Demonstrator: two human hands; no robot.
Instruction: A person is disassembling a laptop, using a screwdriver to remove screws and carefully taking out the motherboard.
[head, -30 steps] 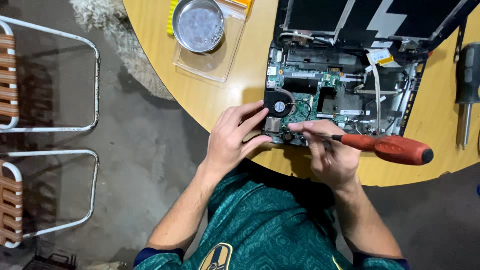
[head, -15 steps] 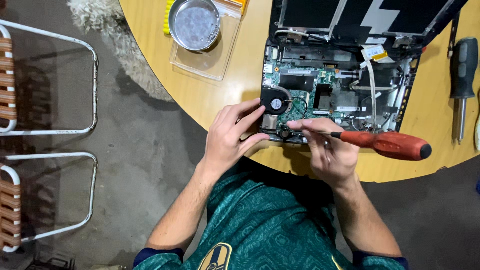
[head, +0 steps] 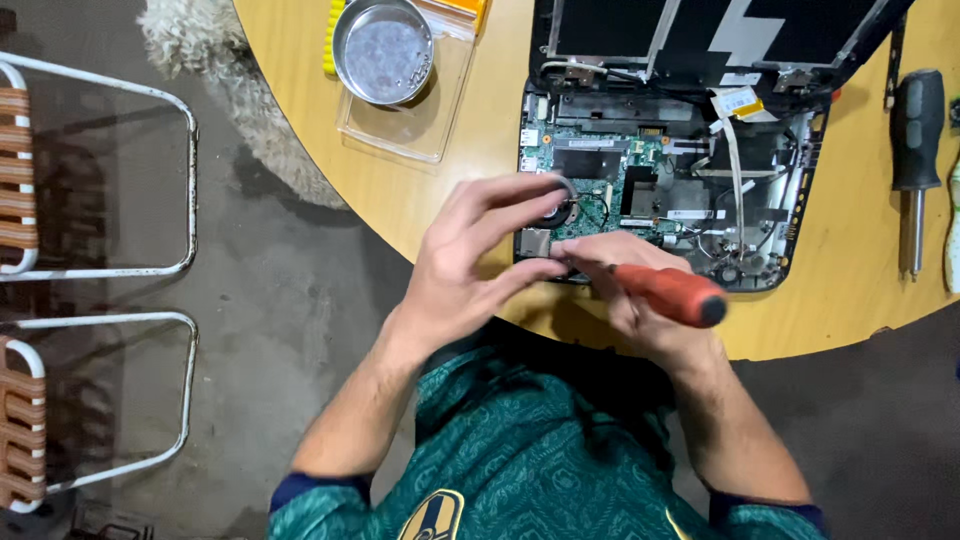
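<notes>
Near edge of the round yellow wooden surface (head: 440, 190): an opened dark laptop (head: 665, 190) lies with its green circuit board and small round fan exposed.
Right hand (head: 640, 310): its grip is clamped on a red-handled screwdriver (head: 665, 293).
Screwdriver axis: the long axis runs left to right, the handle end toward the person's right and the shaft toward the board's near left corner; the tip is hidden by fingers, so contact with a screw cannot be told.
Left hand (head: 475, 265): fingers spread and loosely curved, holding nothing, its fingertips at the board's near left corner beside the fan.
Nearer hand: both meet at that corner; the left hand covers it from the left, the right hand from the near side.
Containers: a round metal dish (head: 383, 50) sits in a clear shallow plastic tray (head: 405, 130), well apart from the hands at the far left of the laptop; no contents can be made out.
Spare tool: a black-handled screwdriver (head: 915, 165) lies right of the laptop, shaft pointing toward the person.
Floor: two metal-framed chairs (head: 95, 270) stand to the left.
</notes>
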